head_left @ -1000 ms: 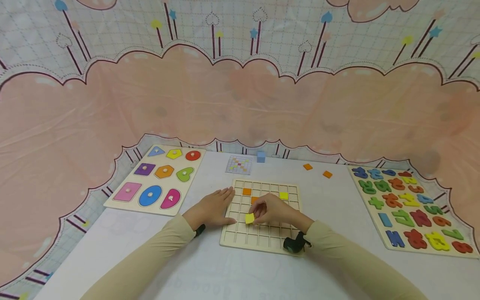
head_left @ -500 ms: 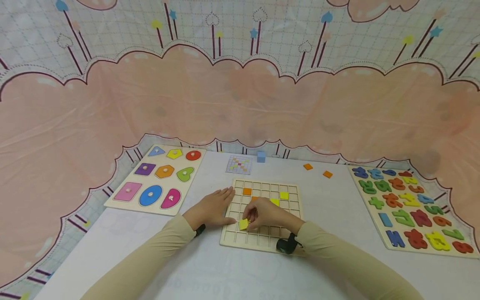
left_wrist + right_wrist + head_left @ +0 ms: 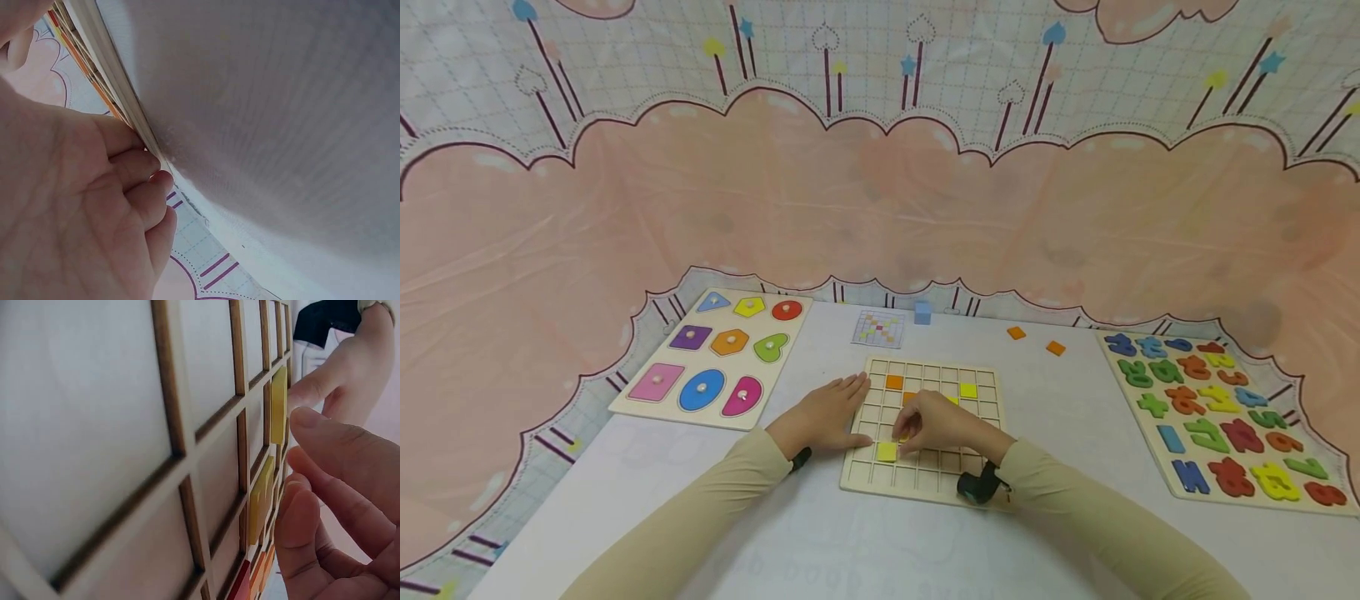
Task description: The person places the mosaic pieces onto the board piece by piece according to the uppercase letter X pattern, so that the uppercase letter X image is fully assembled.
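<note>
My left hand (image 3: 826, 417) lies along the left edge of a wooden grid board (image 3: 865, 475), fingers extended and thumb at the rim. In the left wrist view its fingertips touch the side of the board (image 3: 119, 81). Over the board is my right hand (image 3: 938, 421), fingers loosely bent and nothing between them. A yellow square tile (image 3: 887, 452) sits on the grid just beside its fingertips. The right wrist view shows that yellow tile (image 3: 279, 406) near the thumb tip, with a second yellow tile (image 3: 261, 500) and a red tile (image 3: 240, 584) farther along.
An orange tile (image 3: 894, 382) and a yellow tile (image 3: 968, 390) occupy upper cells. Behind the board are a pattern card (image 3: 878, 329), a blue cube (image 3: 922, 313) and two loose orange tiles (image 3: 1056, 348). A shape puzzle (image 3: 711, 362) stands left, a character puzzle (image 3: 1225, 417) right.
My right hand has carried the yellow tile left and down to a lower-left cell, let go of it and drawn slightly back. My left hand has stayed put.
</note>
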The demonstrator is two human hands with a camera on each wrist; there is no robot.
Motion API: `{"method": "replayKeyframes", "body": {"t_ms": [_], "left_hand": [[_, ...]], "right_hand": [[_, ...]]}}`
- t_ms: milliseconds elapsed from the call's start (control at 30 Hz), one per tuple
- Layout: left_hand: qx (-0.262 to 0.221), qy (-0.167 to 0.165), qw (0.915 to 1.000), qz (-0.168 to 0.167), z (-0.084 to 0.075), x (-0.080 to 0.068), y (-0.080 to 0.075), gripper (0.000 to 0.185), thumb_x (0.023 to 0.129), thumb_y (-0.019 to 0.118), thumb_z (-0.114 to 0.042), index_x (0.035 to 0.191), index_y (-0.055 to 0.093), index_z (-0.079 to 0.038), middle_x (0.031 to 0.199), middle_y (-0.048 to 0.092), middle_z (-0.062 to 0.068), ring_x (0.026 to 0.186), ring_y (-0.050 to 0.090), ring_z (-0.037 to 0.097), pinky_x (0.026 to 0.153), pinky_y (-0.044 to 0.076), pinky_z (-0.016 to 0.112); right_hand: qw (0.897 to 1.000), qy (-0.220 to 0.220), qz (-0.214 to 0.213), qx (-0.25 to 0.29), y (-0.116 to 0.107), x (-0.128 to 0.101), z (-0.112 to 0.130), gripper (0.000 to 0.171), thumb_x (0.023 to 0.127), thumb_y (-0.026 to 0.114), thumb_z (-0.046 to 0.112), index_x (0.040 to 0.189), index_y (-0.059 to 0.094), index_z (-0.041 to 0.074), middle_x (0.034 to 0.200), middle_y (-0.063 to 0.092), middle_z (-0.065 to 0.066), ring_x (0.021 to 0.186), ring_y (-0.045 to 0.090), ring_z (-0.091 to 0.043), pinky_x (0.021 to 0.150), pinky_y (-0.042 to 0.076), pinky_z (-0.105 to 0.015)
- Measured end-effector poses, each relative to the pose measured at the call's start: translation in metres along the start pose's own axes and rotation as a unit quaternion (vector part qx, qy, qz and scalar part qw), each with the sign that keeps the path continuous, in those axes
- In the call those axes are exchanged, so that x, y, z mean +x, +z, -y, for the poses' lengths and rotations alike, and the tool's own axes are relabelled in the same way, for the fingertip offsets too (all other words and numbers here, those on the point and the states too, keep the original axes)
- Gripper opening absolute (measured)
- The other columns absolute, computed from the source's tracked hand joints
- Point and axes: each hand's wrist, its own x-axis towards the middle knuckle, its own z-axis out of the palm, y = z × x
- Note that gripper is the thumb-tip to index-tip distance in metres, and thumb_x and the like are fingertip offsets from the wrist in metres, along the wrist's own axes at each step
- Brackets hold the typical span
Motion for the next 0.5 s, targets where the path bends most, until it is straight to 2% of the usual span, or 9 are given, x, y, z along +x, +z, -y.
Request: {"method": "replayKeyframes", "body": {"t_ms": [367,500], "left_hand": [[-0.002,0.004,1.0,0.0,-0.0003,-0.0009,-0.0016,0.09,0.087,0.052,-0.06,0.147,0.024,0.001,0.155,0.024,0.015,0.145,0.023,0.027,0.118,0.024,0.04],[0.0,0.003,1.0,-0.001,-0.0001,-0.0006,-0.0002,0.091,0.086,0.052,-0.061,0.147,0.024,0.001,0.155,0.024,0.015,0.145,0.023,0.027,0.118,0.024,0.04]], "right_hand": [[1.0,-0.012,0.022,0.011,0.0019,-0.0003,0.0024,0.012,0.076,0.077,0.008,0.087,0.075,0.004,0.076,0.069,-0.003,0.06,0.05,0.0,0.056,0.046,-0.013],[1.0,-0.003,0.021,0.009,0.0021,-0.0007,0.0026,0.012,0.076,0.077,0.008,0.088,0.075,0.005,0.075,0.068,-0.001,0.061,0.05,-0.001,0.056,0.045,-0.014]]}}
